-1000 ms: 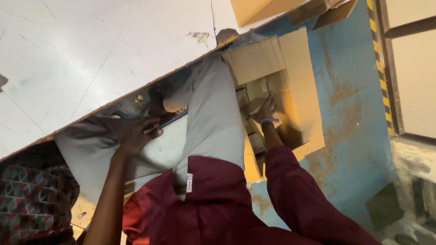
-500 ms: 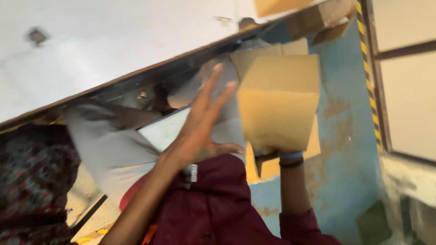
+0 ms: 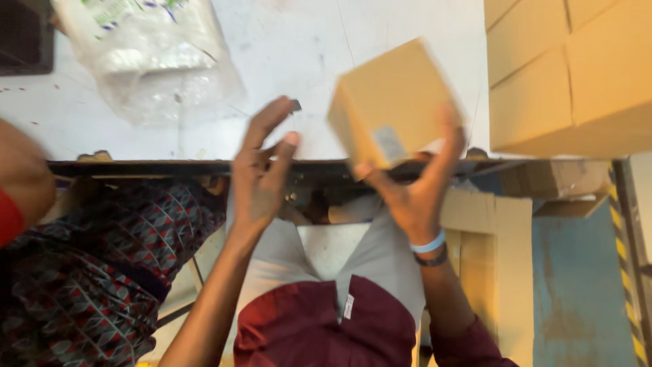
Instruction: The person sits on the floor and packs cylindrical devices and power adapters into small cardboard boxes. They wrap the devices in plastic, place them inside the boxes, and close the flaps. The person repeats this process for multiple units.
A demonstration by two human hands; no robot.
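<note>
My right hand point(image 3: 414, 183) grips a small brown cardboard box point(image 3: 388, 102) from below and the side, holding it tilted above the front edge of the white table point(image 3: 285, 61). A pale label shows on the box's lower face. My left hand point(image 3: 261, 170) is raised beside it with fingers spread, holding nothing, a short way left of the box. I wear a maroon top and grey trousers, seated at the table.
A stack of larger cardboard boxes point(image 3: 570, 75) fills the table's right end. A clear plastic bag point(image 3: 146, 58) lies at the upper left. Another person in patterned clothing point(image 3: 88, 272) sits to my left. An open carton point(image 3: 485, 251) stands on the blue floor point(image 3: 577, 292) at my right.
My right hand has lifted the small box from the carton at my side up to table height. My left hand rose off my lap, and my view swung up onto the tabletop.
</note>
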